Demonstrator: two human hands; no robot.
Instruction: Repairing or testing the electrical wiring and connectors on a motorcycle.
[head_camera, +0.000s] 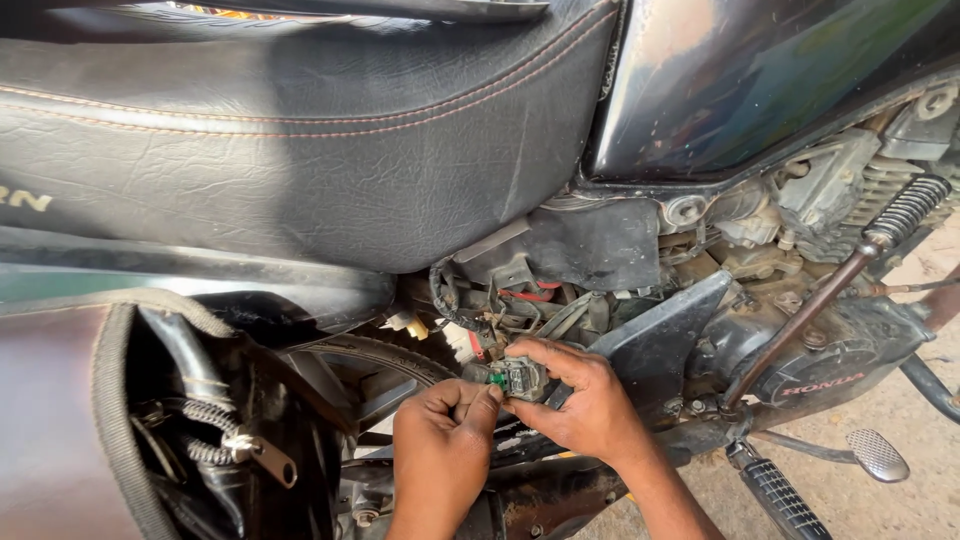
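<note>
My right hand (590, 405) grips a small grey electrical connector block (522, 377) that hangs from the motorcycle's wiring under the seat. My left hand (445, 440) pinches a small green piece (496, 379) at the left end of that block with thumb and fingertips. Both hands meet just below a bundle of black and red wires (500, 305) in the open side bay. The black leather seat (300, 130) spans the top of the view.
A dark fuel tank (760, 70) is at the upper right, with the engine casing (830, 370) below it. A kick lever with a ribbed grip (905, 210) slants across the engine. A footrest (785, 495) and brake pedal (878, 455) stick out low right. A rear spring (205, 420) shows at left.
</note>
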